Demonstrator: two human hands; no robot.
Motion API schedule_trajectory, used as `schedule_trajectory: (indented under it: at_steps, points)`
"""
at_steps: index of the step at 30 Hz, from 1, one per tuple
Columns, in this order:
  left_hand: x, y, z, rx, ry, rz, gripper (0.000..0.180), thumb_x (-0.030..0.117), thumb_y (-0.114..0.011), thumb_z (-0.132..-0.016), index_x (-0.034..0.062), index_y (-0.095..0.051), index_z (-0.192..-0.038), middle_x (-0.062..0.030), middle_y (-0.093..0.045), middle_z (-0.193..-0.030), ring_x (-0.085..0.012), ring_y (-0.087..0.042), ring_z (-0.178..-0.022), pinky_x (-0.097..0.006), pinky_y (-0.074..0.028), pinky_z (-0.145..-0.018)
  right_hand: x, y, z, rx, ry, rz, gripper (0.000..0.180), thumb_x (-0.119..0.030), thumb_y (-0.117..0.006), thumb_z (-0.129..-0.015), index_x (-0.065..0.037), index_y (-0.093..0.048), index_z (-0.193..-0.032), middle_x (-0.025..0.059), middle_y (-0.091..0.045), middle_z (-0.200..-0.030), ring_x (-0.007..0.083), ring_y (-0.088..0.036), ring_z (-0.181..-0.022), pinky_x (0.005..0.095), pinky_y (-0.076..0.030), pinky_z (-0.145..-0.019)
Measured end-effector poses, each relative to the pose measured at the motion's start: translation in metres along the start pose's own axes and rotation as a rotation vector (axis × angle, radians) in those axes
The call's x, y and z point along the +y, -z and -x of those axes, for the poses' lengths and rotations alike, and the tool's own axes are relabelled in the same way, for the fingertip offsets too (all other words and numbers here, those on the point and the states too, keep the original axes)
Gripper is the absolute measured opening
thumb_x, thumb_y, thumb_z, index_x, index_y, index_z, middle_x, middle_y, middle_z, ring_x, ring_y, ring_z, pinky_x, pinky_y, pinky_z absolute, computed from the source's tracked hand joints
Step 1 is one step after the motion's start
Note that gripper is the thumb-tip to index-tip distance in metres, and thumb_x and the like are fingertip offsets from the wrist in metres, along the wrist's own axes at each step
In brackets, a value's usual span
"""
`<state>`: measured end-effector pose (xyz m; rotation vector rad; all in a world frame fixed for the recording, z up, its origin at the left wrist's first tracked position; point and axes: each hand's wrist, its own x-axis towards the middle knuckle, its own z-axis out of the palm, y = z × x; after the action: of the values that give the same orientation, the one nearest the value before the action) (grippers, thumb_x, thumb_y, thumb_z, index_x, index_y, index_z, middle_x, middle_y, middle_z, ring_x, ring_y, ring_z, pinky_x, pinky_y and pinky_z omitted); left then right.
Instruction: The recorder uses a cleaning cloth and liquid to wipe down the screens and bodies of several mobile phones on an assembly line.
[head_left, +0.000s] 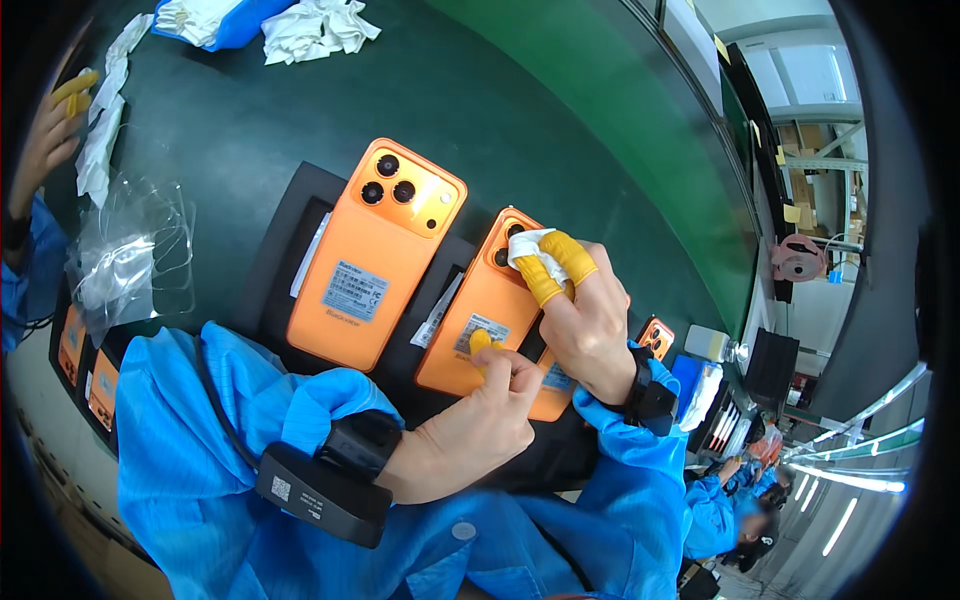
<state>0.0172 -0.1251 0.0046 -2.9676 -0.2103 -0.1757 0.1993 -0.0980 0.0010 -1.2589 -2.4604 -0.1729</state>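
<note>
My right hand (580, 325), with yellow finger cots on its fingertips, pinches a white wiping cloth (548, 275) against the camera area of an orange phone (450, 355). That phone lies back side up and slightly tilted. My left hand (475, 430) is curled over its lower part, one yellow-capped fingertip pressed on the grey label (482, 332). To the left lies a larger-looking orange phone (375, 265) with three lenses and a grey label. Another orange phone (550, 400) shows partly from beneath my right hand.
The phones rest on a black tray (275, 255) on a dark green table (240, 110). Clear plastic film (135, 255) and white cloths (315, 30) lie at the left and back. A co-worker's hand (50, 135) is at far left. More orange phones (100, 390) lie lower left.
</note>
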Motion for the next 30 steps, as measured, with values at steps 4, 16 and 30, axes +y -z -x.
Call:
schedule_trajectory:
  at_steps: [4,16,30]
  points:
    - [-0.002,-0.001,-0.002,0.004,-0.014,-0.012,0.019,0.021,-0.064,-0.078,0.0032,-0.072,-0.076,-0.0098,-0.060,-0.070,-0.0245,-0.053,-0.082,-0.039,-0.045,-0.069,0.001,0.000,-0.006,0.001,0.003,-0.001,0.030,-0.003,-0.071,-0.062,0.010,-0.066,-0.088,0.0211,-0.059,-0.098,0.0315,-0.059,-0.082,0.0357,-0.051,-0.058]
    - [0.000,-0.003,-0.001,0.026,0.014,0.038,0.024,0.022,-0.061,-0.073,0.0003,-0.072,-0.070,-0.0147,-0.059,-0.066,-0.0318,-0.051,-0.088,-0.044,-0.047,-0.069,0.000,0.003,-0.009,-0.032,0.031,0.008,0.028,-0.002,-0.071,-0.062,0.010,-0.065,-0.087,0.0215,-0.059,-0.099,0.0319,-0.059,-0.083,0.0356,-0.052,-0.058]
    - [0.001,0.000,-0.001,0.001,0.001,0.001,0.020,0.022,-0.063,-0.077,0.0044,-0.072,-0.076,-0.0096,-0.059,-0.069,-0.0261,-0.053,-0.084,-0.040,-0.045,-0.069,0.000,0.003,-0.012,-0.016,-0.012,-0.014,0.025,-0.002,-0.071,-0.062,0.009,-0.065,-0.084,0.0225,-0.060,-0.099,0.0296,-0.058,-0.080,0.0354,-0.051,-0.056]
